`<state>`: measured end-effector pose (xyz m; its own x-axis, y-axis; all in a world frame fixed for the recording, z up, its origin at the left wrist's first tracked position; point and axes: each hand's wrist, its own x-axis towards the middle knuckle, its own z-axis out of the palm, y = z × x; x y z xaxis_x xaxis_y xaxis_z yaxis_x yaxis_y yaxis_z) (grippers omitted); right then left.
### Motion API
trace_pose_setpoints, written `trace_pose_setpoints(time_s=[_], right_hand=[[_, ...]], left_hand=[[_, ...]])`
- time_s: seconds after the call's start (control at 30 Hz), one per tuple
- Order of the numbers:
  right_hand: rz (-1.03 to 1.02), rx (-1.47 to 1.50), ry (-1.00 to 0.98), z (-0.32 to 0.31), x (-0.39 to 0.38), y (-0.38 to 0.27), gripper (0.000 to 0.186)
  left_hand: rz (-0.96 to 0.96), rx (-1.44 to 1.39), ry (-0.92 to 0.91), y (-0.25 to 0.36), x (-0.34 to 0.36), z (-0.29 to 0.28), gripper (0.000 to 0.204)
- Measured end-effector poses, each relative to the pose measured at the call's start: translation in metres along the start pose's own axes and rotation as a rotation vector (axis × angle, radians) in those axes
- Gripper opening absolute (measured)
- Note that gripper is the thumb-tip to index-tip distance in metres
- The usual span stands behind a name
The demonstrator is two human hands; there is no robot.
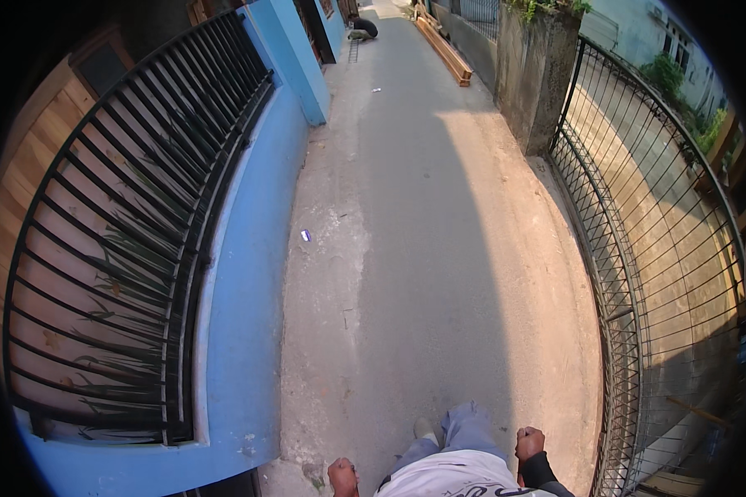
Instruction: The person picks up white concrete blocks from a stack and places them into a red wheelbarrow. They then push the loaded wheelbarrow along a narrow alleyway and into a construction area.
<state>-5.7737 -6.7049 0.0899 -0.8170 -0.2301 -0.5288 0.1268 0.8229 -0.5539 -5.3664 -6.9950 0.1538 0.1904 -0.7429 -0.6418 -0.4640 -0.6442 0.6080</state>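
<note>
Left hand and right hand are apart, each curled into a fist, seemingly empty though palms are hidden; wall runs lengthwise along the lane's left, nearer left hand, fence along its right, nearer right hand.

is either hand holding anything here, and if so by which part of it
No held thing shows: the left hand and right hand are curled, with nothing sticking out. Something small hidden inside cannot be ruled out.
</note>
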Motion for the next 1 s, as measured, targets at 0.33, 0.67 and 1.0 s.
trace_pose_setpoints(time_s=[0.33, 0.67, 1.0], right_hand=[[-0.009, -0.010, 0.050, 0.013, 0.229, -0.267, 0.029], [0.074, 0.295, 0.090, -0.026, 0.470, -0.575, 0.037], [-0.049, 0.119, 0.173, -0.018, 0.745, -0.827, 0.030]], left_hand=[[-0.063, -0.128, 0.033, 0.287, 0.174, 0.142, 0.026], [0.190, -0.035, -0.040, 0.629, 0.317, 0.313, 0.026], [0.259, -0.019, -0.078, 0.928, 0.515, 0.520, 0.028]])
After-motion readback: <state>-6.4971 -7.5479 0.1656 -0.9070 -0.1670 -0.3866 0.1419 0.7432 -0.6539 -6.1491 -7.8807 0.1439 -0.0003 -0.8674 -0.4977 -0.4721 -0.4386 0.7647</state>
